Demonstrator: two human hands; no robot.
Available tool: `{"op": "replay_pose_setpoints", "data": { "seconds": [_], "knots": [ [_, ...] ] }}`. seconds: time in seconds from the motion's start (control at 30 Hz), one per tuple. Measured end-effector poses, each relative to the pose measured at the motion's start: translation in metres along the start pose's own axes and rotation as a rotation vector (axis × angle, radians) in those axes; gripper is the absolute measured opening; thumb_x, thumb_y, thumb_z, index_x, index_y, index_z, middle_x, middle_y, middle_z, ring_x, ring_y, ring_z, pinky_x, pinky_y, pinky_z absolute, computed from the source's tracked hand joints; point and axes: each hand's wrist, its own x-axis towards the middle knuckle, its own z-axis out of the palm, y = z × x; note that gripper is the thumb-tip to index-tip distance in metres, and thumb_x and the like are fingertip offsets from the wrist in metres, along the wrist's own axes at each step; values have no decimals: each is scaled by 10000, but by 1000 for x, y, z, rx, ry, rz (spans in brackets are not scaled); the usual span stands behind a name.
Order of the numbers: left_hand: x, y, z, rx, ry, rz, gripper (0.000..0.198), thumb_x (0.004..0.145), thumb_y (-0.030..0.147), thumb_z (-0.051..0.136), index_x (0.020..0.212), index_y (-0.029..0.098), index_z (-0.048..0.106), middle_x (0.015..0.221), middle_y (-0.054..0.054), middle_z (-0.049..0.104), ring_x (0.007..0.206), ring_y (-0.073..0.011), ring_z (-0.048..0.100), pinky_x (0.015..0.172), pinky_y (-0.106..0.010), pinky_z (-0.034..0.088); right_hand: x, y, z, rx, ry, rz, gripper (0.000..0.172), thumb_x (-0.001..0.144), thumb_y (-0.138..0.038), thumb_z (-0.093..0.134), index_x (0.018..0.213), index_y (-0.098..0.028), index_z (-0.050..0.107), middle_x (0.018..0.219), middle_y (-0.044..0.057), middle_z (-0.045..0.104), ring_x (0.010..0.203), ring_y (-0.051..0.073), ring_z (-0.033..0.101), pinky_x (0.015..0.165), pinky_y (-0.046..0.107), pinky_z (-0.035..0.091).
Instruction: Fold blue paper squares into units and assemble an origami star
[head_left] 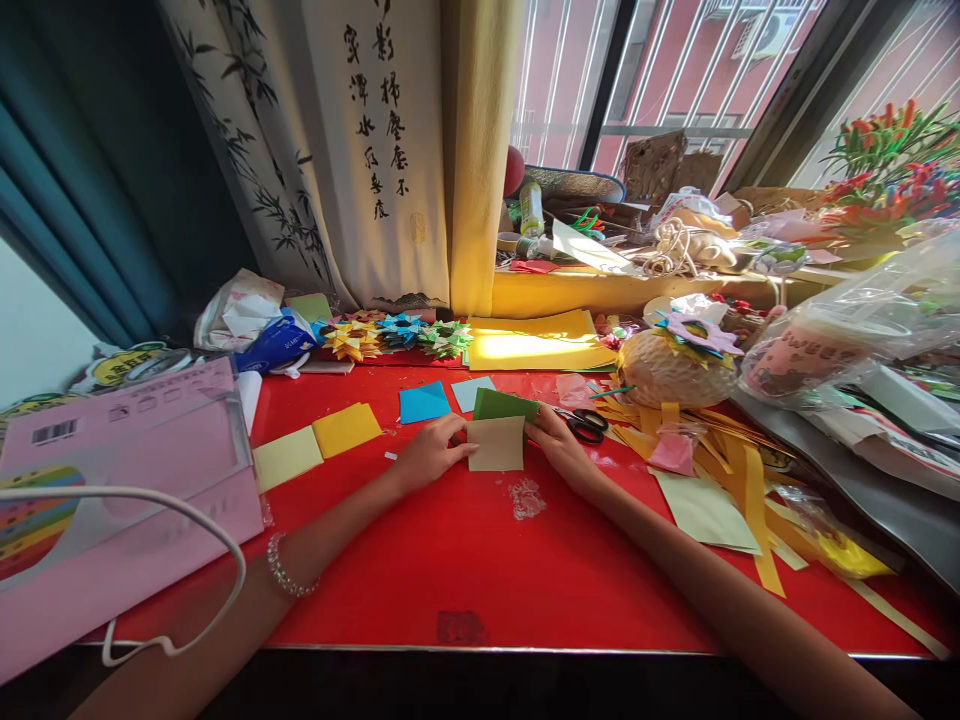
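Note:
A pale cream paper square (496,444) stands in front of a green paper sheet (507,403) above the red table. My left hand (433,452) pinches the cream square's left edge, thumb in front. At the right, my right hand (556,445) has its fingers closed on the green sheet's edge, beside the cream square; its fingertips are partly hidden. Just behind lie a blue paper square (424,402) and a light blue paper square (472,393). Black-handled scissors (588,425) rest close to my right hand.
Yellow (347,431) and pale yellow paper squares (288,459) lie left. A pink folder (127,500) and white cable (225,540) flank my left arm. Folded paper stars (401,331) line the back. Yellow paper strips (750,500) and a wrapped round object (675,365) crowd the right.

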Motion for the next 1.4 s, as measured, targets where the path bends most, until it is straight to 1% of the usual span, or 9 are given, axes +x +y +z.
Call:
{"op": "replay_pose_setpoints", "data": {
  "seconds": [0.23, 0.3, 0.37, 0.5, 0.7, 0.83, 1.03, 1.27, 1.4],
  "knots": [
    [-1, 2, 1, 42, 43, 17, 135, 765, 319, 529, 787, 199, 586, 1147, -46, 532, 752, -143, 544, 685, -268, 433, 1, 2, -2, 7, 40, 2, 247, 763, -289, 518, 996, -208, 532, 1077, 48, 589, 1003, 191, 530, 887, 324, 411],
    [-1, 4, -1, 42, 65, 11, 137, 760, 327, 538, 770, 198, 582, 1129, -36, 551, 729, -132, 548, 656, -254, 436, 2, 6, -2, 19, 34, -4, 270, 757, -287, 519, 1017, -215, 516, 1075, 42, 588, 980, 185, 543, 880, 325, 420],
    [2, 6, -8, 37, 103, -12, 154, 762, 346, 538, 757, 197, 574, 981, -24, 603, 656, -114, 548, 611, -236, 433, 3, 8, -3, 17, 21, -16, 279, 760, -291, 508, 1030, -218, 508, 1063, 37, 589, 956, 178, 555, 870, 325, 428],
    [13, -5, -40, 8, 260, -108, 234, 789, 408, 483, 863, 200, 559, 614, 21, 561, 534, -110, 530, 522, -213, 428, 4, 12, -3, -26, 41, -30, 243, 762, -281, 500, 992, -213, 535, 1014, 29, 603, 953, 178, 551, 865, 318, 423],
    [22, -58, -110, -7, 503, -291, 211, 702, 349, 538, 745, 146, 574, 586, -6, 574, 543, -128, 576, 498, -216, 473, 4, 16, -6, -51, 48, -18, 209, 759, -258, 497, 943, -197, 577, 952, 30, 625, 885, 189, 568, 829, 337, 433],
    [15, -85, -135, 9, 584, -392, 159, 644, 272, 578, 696, 125, 604, 559, -18, 583, 504, -114, 561, 456, -190, 449, 3, 14, -5, -33, 31, -14, 229, 750, -260, 500, 957, -204, 582, 995, 31, 631, 937, 198, 570, 867, 351, 430],
    [14, -105, -140, -9, 606, -464, 215, 626, 219, 594, 794, 96, 646, 601, -38, 620, 520, -120, 583, 475, -202, 475, 2, 10, -3, -10, 1, -1, 242, 748, -257, 510, 970, -206, 589, 1037, 37, 632, 990, 211, 568, 913, 378, 414],
    [17, -106, -132, -33, 594, -454, 383, 650, 137, 553, 1026, 98, 613, 769, -64, 670, 581, -108, 620, 558, -207, 510, 2, 12, -5, -17, -34, -15, 274, 763, -259, 513, 1024, -211, 581, 1078, 33, 623, 1006, 210, 569, 932, 377, 408],
    [16, -106, -131, -1, 571, -435, 327, 663, 173, 550, 965, 97, 648, 867, -91, 680, 649, -136, 638, 608, -240, 521, 3, 13, -4, -42, -51, -18, 277, 771, -262, 515, 1036, -208, 579, 1079, 34, 626, 1003, 208, 574, 925, 367, 415]
  ]
}}
